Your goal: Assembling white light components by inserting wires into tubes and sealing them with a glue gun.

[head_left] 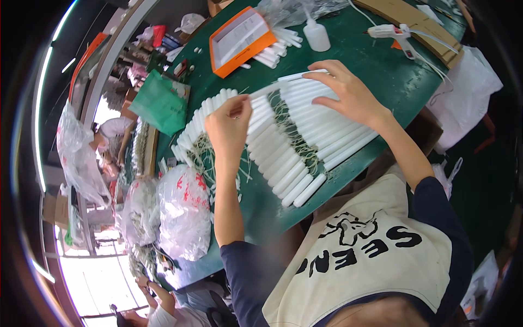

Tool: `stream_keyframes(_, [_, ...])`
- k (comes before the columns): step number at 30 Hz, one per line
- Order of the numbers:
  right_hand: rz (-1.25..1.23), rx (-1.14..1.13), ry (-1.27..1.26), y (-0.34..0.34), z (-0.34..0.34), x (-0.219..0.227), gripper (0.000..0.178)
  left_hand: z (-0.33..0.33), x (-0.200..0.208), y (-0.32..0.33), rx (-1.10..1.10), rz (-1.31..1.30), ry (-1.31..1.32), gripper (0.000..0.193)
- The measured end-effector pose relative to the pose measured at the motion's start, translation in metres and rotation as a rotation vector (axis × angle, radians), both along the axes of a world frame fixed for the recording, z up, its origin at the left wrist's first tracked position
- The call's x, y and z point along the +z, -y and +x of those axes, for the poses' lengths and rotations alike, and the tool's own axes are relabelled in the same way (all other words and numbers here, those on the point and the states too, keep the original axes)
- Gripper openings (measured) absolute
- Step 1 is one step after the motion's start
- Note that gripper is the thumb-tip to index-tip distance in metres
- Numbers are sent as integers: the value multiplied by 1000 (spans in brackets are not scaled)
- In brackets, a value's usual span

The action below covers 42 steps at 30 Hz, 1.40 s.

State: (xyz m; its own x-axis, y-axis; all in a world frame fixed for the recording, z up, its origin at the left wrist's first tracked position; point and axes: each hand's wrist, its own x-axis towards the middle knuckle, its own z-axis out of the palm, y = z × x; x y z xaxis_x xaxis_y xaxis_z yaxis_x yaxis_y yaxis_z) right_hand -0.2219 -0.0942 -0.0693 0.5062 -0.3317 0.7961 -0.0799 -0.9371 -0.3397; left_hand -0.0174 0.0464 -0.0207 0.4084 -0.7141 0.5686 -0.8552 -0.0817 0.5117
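Two rows of slim white tubes lie side by side on the green table, a left row [278,155] and a right row [332,125]. Thin pale cords [291,128] run through the gap between them. My left hand [229,122] is closed in a pinch at the far left of the rows, on the end of a white tube [265,90]. Over the far end of the right row is my right hand [348,92], its thumb and fingers spread apart. Its fingertips are close to the farthest tube [302,76]; whether they touch it I cannot tell.
More tubes with tangled cords [201,150] lie left of my left hand. Beyond are an orange box [239,41], a white squeeze bottle [316,36] and a glue gun [393,34]. A green bag [159,103] and clear plastic bags [184,210] stand left. Other people work farther left.
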Motion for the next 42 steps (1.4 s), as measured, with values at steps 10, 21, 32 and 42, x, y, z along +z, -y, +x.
stream_keyframes(10, [-51,253,-201,-28,21,5,26,44,-10,-45,-291,59,-308,18])
stream_keyframes(21, [303,190,-312,-32,10,22,27,202,-64,-83,945,575,-26,57])
stream_keyframes(32, [481,492,-271,-19,0,20,29,249,-59,-92,699,489,-667,36])
stream_keyframes(42, [863,799,-70,-16,-4,9,26,227,-18,-111,322,87,-877,38])
